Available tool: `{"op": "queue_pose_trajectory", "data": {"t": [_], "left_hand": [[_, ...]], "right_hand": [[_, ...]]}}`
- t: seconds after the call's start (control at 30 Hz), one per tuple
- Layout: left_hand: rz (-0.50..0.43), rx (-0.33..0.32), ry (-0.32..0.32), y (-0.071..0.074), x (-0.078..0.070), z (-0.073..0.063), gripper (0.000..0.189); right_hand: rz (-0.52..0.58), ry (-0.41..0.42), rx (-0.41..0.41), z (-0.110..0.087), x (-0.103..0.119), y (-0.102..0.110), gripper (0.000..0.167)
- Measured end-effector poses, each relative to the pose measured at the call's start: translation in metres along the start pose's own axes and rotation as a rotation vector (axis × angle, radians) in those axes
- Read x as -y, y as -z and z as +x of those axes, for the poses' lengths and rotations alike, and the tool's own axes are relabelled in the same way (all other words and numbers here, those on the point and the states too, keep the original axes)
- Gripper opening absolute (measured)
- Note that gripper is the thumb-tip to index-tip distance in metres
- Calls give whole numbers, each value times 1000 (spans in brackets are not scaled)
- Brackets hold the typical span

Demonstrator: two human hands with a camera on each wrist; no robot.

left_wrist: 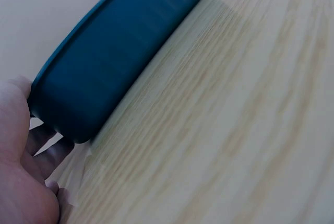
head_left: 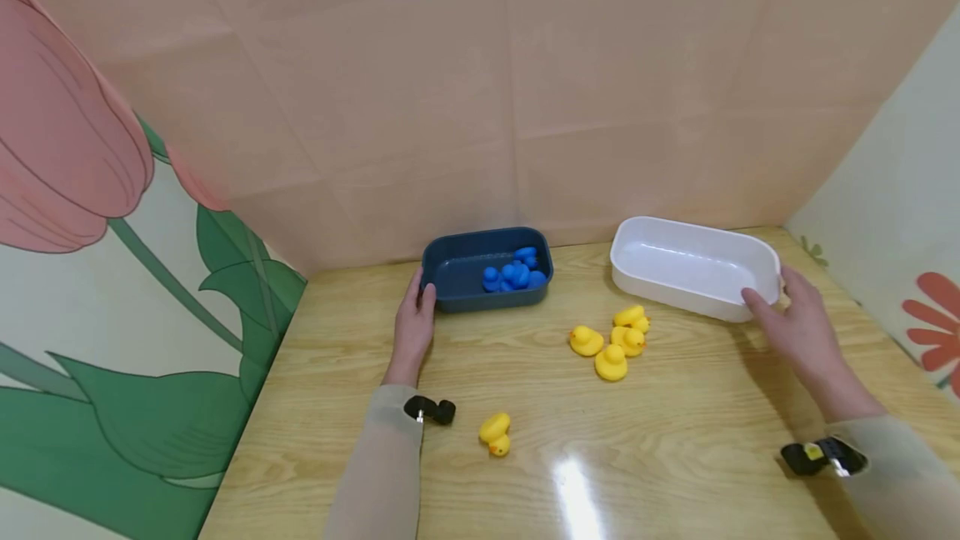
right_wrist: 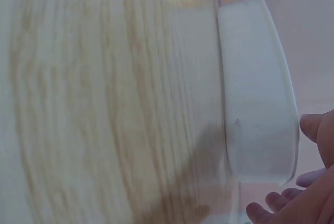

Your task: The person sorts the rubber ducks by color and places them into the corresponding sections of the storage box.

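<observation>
In the head view, a dark blue tray (head_left: 491,304) stands at the back of the table with several small blue toy ducks (head_left: 516,275) at its right end. My left hand (head_left: 412,327) holds its left end, thumb at the rim and fingers around the corner, as the left wrist view shows. A white tray (head_left: 675,293) sits to the right, nothing visible inside. My right hand (head_left: 802,332) grips its right end with the thumb over the rim; the fingertips are partly hidden in the head view. Several yellow toy ducks (head_left: 611,363) cluster between the trays.
A lone yellow duck (head_left: 495,433) lies tipped nearer the front of the wooden table (head_left: 540,390). A pinkish cloth (head_left: 420,107) hangs right behind the trays. Walls with painted flowers (head_left: 67,123) flank the table on both sides.
</observation>
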State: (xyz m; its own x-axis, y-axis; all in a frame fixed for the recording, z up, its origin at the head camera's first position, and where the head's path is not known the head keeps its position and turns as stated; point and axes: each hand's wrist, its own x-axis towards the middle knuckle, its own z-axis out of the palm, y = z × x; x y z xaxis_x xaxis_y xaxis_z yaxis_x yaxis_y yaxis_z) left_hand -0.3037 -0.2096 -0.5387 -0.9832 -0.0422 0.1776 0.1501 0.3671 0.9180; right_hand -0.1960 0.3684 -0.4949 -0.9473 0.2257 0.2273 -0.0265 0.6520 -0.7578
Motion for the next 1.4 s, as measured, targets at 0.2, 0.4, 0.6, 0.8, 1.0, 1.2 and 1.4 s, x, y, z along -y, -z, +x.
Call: {"op": "queue_pose_trajectory", "data": {"t": [0.2, 0.4, 0.6, 0.8, 1.0, 1.2, 1.4], "left_hand": [[-1, -2, -6, 0, -2, 0, 64], [3, -4, -15, 0, -3, 0, 64], [1, -10, -9, 0, -5, 1, 61], [3, -7, -7, 0, -3, 0, 62], [-4, -1, -13, -1, -3, -2, 63], [14, -17, -8, -1, 0, -2, 61], [31, -16, -2, -3, 1, -1, 60]], "right_hand": [[-6, -36, 59, 3, -2, -2, 77], [-9, -39, 100, 5, -4, -2, 80], [-4, -27, 138, 10, -5, -1, 80], [-5, -22, 181, 13, -4, -1, 83], [-18, -64, 218, 15, -3, -2, 89], [-11, -79, 264, 22, -2, -3, 91], [-23, -31, 292, 29, -6, -6, 91]]}}
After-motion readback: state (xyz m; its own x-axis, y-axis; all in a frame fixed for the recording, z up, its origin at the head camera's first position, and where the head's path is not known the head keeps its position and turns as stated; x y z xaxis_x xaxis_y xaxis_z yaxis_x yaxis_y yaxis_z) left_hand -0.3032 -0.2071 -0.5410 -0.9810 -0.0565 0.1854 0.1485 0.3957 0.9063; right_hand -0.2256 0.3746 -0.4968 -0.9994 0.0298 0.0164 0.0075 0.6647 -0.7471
